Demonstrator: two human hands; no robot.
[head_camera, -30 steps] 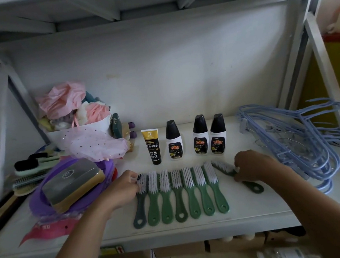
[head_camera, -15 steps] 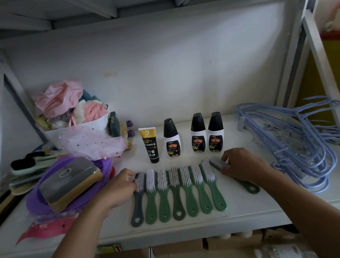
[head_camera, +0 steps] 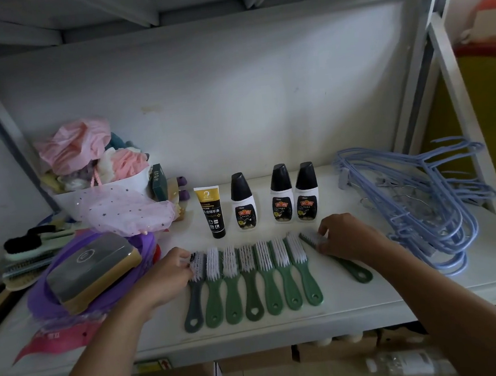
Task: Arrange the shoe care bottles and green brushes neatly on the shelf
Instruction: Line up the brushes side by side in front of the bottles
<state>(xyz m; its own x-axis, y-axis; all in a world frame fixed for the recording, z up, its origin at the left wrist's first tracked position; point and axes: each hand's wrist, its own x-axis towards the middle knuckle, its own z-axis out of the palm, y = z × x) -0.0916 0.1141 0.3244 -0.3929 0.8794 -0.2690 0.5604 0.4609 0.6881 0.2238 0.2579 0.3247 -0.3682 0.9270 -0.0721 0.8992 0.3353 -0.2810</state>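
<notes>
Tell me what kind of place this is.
Probably a household storage shelf, possibly a stockroom: white metal rack shelf, white shoe care bottles with black caps, a pile of pale blue clothes hangers, cardboard boxes underneath.

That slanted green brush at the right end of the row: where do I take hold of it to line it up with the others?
Take the slanted brush by its bare handle, coming from the front right. The right hand covers its bristle head, and the neighbouring brush crowds its left side; the handle angles out toward the hangers with free shelf around it.
</notes>
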